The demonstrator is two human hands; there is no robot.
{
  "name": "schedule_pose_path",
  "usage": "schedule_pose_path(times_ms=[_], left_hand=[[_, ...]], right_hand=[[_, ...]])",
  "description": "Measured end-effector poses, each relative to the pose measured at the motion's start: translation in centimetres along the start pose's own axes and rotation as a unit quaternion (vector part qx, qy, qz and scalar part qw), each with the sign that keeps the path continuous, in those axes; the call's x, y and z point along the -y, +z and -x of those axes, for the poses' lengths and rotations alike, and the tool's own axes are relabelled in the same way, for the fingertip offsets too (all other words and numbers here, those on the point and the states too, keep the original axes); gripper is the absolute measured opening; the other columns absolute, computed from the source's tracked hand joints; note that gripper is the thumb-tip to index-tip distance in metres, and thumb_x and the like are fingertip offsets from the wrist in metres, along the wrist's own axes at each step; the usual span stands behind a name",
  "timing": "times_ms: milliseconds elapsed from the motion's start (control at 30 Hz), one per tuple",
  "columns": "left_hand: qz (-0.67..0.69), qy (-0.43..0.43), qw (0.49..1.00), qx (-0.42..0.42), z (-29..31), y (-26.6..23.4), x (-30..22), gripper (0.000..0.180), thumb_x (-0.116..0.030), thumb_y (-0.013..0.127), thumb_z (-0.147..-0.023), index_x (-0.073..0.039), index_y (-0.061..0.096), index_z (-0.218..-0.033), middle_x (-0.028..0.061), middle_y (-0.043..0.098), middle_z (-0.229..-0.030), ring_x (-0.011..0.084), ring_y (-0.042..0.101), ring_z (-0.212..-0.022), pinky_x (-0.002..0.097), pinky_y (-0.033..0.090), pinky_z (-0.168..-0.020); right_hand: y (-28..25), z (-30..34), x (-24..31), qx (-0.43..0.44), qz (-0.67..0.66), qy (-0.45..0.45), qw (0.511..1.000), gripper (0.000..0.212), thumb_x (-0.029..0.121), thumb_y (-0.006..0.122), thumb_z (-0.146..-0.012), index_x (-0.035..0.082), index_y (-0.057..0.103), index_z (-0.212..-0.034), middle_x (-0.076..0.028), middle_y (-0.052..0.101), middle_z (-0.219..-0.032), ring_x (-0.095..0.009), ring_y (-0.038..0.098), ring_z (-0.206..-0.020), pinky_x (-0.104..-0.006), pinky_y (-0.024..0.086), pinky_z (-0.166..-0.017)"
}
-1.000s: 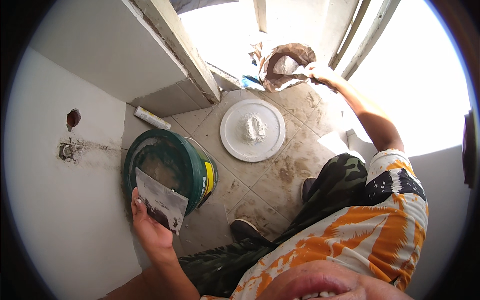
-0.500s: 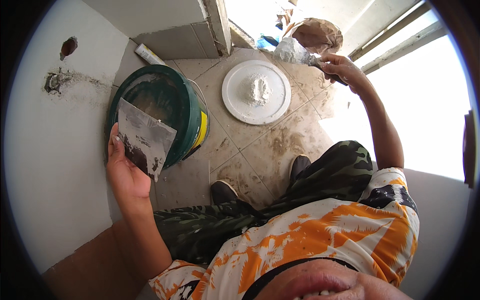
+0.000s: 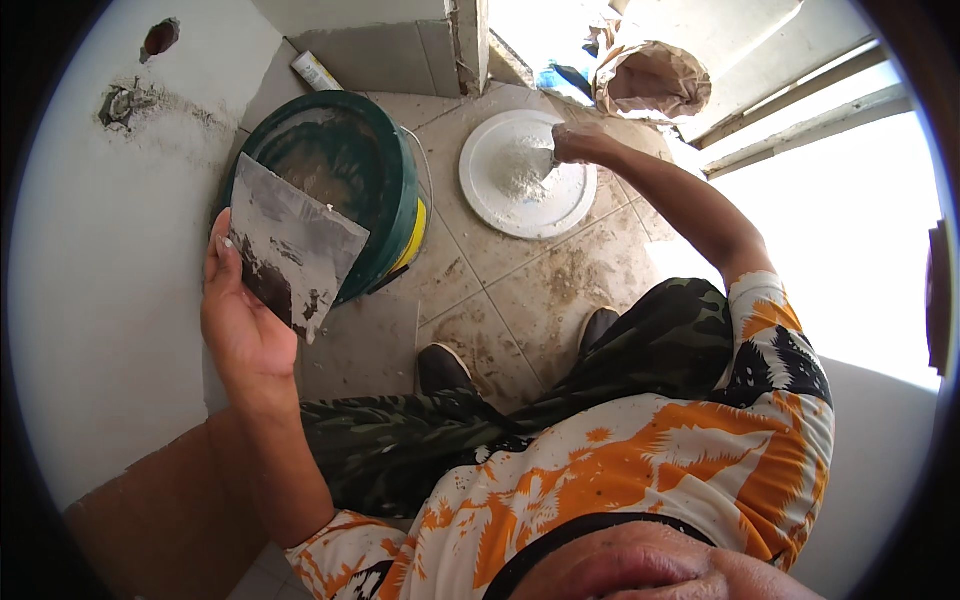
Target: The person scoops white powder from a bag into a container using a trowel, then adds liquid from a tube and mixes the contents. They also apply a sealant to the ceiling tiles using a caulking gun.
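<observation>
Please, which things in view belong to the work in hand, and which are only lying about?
Belonging to the work, it seems:
flat plate in the left hand
scraper in the right hand, at the white powder
round white lid under the powder
open paper bag
green bucket

Probably just lying about:
white tube beyond the bucket
blue item beside the bag, unclear

A head-worn fisheye looks steeply down past the shirt point(image 3: 650, 450), from close above, at the left hand point(image 3: 248, 325), right hand point(image 3: 580, 144) and floor point(image 3: 475, 260).

White powder point(image 3: 520, 178), green bucket point(image 3: 401, 190)
</observation>
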State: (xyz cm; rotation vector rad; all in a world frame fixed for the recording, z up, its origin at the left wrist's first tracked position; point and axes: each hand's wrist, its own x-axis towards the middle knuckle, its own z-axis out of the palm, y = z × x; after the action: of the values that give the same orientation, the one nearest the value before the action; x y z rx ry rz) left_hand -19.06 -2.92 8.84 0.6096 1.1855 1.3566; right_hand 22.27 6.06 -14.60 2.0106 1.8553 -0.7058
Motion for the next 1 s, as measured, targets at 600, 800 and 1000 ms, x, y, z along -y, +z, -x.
schedule_pose_path(times_ms=[600,800,1000], left_hand=[[-0.027,0.022,0.999,-0.008,-1.0,0.2,1.1,0.039,-0.015,0.033,-0.109,-0.001,0.047,-0.143,0.0137,0.049,-0.146,0.0262,0.049,-0.133,0.0452,0.041,-0.113],[-0.056,0.015,0.998,-0.010,-1.6,0.4,1.3,0.042,-0.015,0.032,-0.109,-0.002,0.042,-0.147,0.0133,0.046,-0.150,0.0276,0.047,-0.136,0.0462,0.039,-0.114],[-0.104,0.020,0.994,-0.012,-1.4,1.1,2.1,0.044,-0.016,0.031,-0.109,-0.003,0.040,-0.150,0.0139,0.042,-0.153,0.0290,0.044,-0.138,0.0473,0.037,-0.115]], right_hand=[[-7.4,14.4,-8.6,-0.094,-0.316,0.014,0.944,0.027,0.029,0.067,-0.088,0.002,0.075,-0.092,-0.006,0.066,-0.068,-0.014,0.063,-0.057,-0.0287,0.050,-0.050],[-7.8,18.7,-18.5,-0.259,-0.374,0.055,0.889,0.029,0.037,0.066,-0.090,0.009,0.072,-0.084,0.000,0.058,-0.058,-0.009,0.052,-0.047,-0.0238,0.042,-0.044],[-5.1,1.7,-21.7,-0.371,0.131,0.079,0.916,0.021,0.027,0.068,-0.082,0.009,0.076,-0.092,-0.008,0.073,-0.077,-0.023,0.070,-0.072,-0.0384,0.054,-0.061]])
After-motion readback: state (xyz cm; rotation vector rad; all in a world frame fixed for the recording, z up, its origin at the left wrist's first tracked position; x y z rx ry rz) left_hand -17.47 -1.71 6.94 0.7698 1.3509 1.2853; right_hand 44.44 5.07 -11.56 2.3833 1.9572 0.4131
